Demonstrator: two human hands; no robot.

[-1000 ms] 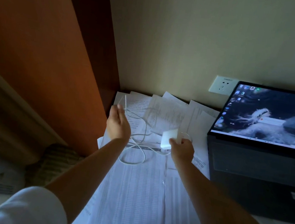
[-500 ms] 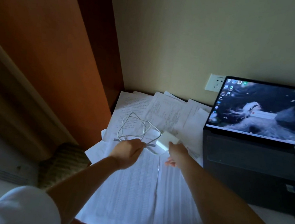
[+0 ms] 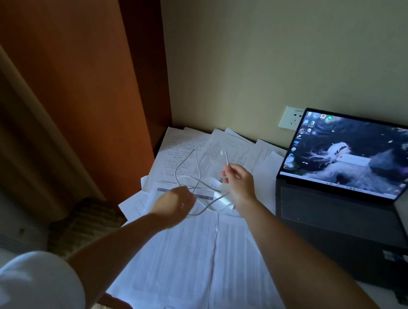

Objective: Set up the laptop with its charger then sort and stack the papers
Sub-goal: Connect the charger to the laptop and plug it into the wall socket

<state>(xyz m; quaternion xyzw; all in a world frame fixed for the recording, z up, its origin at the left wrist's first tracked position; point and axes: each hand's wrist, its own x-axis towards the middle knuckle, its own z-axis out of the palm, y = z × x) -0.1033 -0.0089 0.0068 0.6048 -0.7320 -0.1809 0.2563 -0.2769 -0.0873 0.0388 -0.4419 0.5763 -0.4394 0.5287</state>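
White cable (image 3: 188, 167) loops at frame centre, above scattered papers (image 3: 186, 254); the left hand (image 3: 175, 205) grips its coils, the right hand (image 3: 239, 181) pinches its plug end, hiding part of the charger (image 3: 220, 202). An open laptop (image 3: 345, 196) glows at right, partly blocking a socket (image 3: 291, 117).

Both forearms are bare from elbow to hand. A short white sleeve (image 3: 38, 285) covers the left upper arm.

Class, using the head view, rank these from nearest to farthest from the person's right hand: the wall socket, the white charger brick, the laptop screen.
From the right hand:
1. White charger brick, just below the hand.
2. Laptop screen, to the right.
3. Wall socket, on the wall behind.
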